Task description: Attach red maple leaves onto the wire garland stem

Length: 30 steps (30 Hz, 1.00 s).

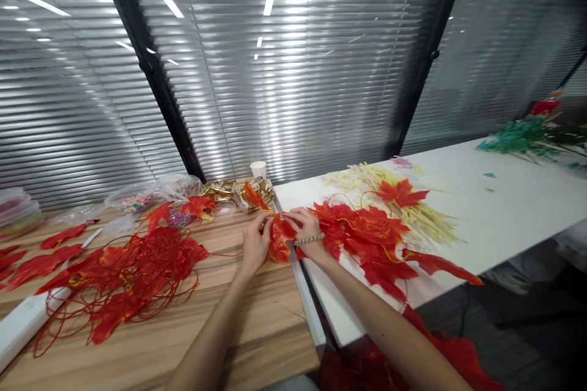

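Observation:
My left hand (257, 239) and my right hand (304, 230) are close together above the seam between two tables. Each is pinched on a red maple leaf (279, 241) with yellow edges, which hangs between them. A thin red cord runs leftward from my left hand toward a tangled heap of red cord and leaves (137, 275) on the wooden table. Right beside my right hand, a pile of red leaves (367, 235) spreads over the white table. A beaded bracelet circles my right wrist.
A paper cup (258, 169) and gold packets (219, 190) stand at the back by the blinds. Pale yellow strands (426, 220) and green foliage (518, 134) lie on the white table (463, 189). A white box (27, 321) sits at left. More red leaves hang below the table edge.

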### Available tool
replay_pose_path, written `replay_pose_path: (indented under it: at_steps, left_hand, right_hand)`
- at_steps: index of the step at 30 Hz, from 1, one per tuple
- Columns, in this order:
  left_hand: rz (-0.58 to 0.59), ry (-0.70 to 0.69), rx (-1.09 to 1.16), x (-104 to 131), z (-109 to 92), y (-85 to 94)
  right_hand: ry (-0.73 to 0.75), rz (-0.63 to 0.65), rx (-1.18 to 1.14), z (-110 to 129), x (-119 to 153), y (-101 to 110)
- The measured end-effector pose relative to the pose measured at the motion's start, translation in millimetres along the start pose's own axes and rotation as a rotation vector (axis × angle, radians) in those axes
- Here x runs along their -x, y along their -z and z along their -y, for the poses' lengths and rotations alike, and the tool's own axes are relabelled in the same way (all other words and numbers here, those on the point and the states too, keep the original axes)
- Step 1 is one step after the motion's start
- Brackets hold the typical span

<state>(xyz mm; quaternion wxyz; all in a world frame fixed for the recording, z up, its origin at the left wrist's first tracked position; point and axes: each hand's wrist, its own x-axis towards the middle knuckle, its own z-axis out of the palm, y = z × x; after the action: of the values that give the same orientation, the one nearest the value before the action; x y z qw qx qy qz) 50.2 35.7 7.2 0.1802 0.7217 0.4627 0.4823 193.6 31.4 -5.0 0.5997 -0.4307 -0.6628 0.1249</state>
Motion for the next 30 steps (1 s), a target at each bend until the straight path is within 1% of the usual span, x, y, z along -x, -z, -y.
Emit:
replay_pose_path:
  at_steps: [7, 13, 18, 30]
  left_hand:
    - [0.075, -0.063, -0.141, 4.1, 6.0, -4.6]
    - [0.127, -0.071, -0.195, 5.6, 7.5, -5.6]
    - [0.157, -0.092, -0.241, 5.6, 6.0, -5.2]
    - [0.229, -0.043, -0.446, 5.3, -4.7, -1.2]
  right_hand:
    - [0.031, 0.008, 0.021, 0.8, -0.3, -1.1]
    - [0.035, 0.046, 0.011, -3.3, 1.4, -3.8]
    - [0.058, 0.045, 0.032, -6.2, 2.4, -5.6]
    - [0.043, 0.048, 0.034, -5.3, 2.0, -4.4]
